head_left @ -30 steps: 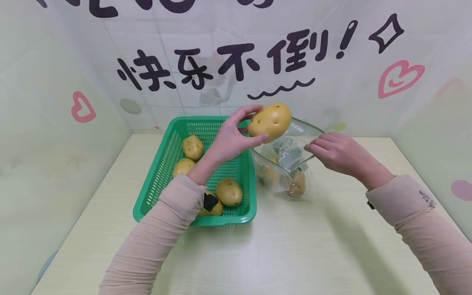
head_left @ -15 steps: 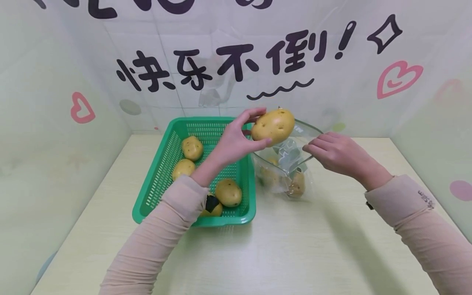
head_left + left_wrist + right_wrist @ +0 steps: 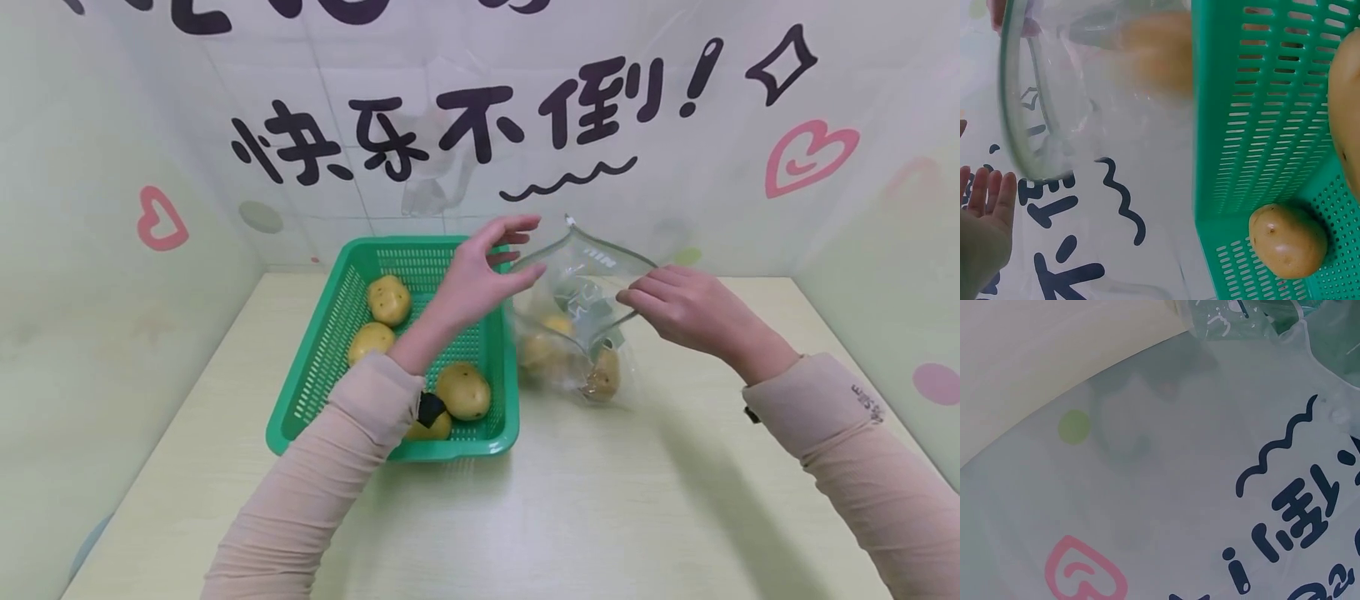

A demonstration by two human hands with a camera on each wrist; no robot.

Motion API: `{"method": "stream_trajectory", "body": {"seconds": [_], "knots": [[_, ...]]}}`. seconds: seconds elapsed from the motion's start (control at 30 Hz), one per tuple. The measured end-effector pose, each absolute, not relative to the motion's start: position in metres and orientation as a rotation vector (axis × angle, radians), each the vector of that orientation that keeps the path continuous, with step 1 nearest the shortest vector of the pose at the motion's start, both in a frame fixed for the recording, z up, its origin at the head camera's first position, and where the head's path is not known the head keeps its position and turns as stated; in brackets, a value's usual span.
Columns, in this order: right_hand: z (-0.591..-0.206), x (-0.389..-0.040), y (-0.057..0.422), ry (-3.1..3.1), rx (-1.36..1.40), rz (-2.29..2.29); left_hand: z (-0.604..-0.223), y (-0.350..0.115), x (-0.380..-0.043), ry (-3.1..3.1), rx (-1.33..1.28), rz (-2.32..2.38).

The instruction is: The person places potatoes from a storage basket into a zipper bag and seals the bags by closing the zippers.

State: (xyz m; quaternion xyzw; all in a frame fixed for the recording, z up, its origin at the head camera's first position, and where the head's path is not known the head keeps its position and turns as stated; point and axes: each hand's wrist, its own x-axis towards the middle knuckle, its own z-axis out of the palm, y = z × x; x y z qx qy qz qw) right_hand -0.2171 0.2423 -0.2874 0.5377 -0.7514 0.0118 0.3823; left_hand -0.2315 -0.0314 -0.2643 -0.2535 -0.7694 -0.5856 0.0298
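Note:
My left hand (image 3: pixel 483 271) hovers at the left side of a clear zip bag (image 3: pixel 600 258), fingers spread and nothing between them. Whether its fingertips touch the bag's rim I cannot tell. At the opposite side, my right hand (image 3: pixel 686 317) pinches the rim, and the mouth gapes upward. Through the plastic show several potatoes (image 3: pixel 603 375) at the bottom, partly blurred. To the left stands a green basket (image 3: pixel 517 400) with several more potatoes (image 3: pixel 463 391). The left wrist view shows the left hand (image 3: pixel 985 231) apart from the bag's edge; the right wrist view hardly shows the right hand.
The basket and bag stand side by side on a pale wooden table (image 3: pixel 600 500). A printed white backdrop (image 3: pixel 720 225) rises behind them, with side sheets left and right. My left forearm (image 3: pixel 322 475) crosses above the basket and hides part of it.
The left hand has let go of the potato it held over the bag's mouth. That potato is now down inside the bag. The right hand keeps its pinch on the rim.

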Motion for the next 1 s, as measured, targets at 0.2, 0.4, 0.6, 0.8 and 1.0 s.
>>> {"method": "stream_trajectory", "body": {"seconds": [0.2, 0.4, 0.6, 0.8, 1.0], "knots": [[-0.286, -0.218, 0.241, -1.907, 1.383, 0.050, -0.262, -0.040, -0.232, -2.408, -0.775, -1.732], [-0.287, -0.219, 0.241, -1.908, 1.388, 0.061, -0.263, -0.051, -0.236, -2.471, -0.759, -1.682], [-0.287, -0.219, 0.242, -1.911, 1.391, 0.066, -0.263, -0.059, -0.236, -2.519, -0.762, -1.624], [-0.288, -0.219, 0.242, -1.908, 1.393, 0.064, -0.263, -0.067, -0.236, -2.576, -0.776, -1.587], [-0.288, -0.219, 0.242, -1.909, 1.392, 0.065, -0.262, -0.076, -0.237, -2.659, -0.795, -1.547]]}}
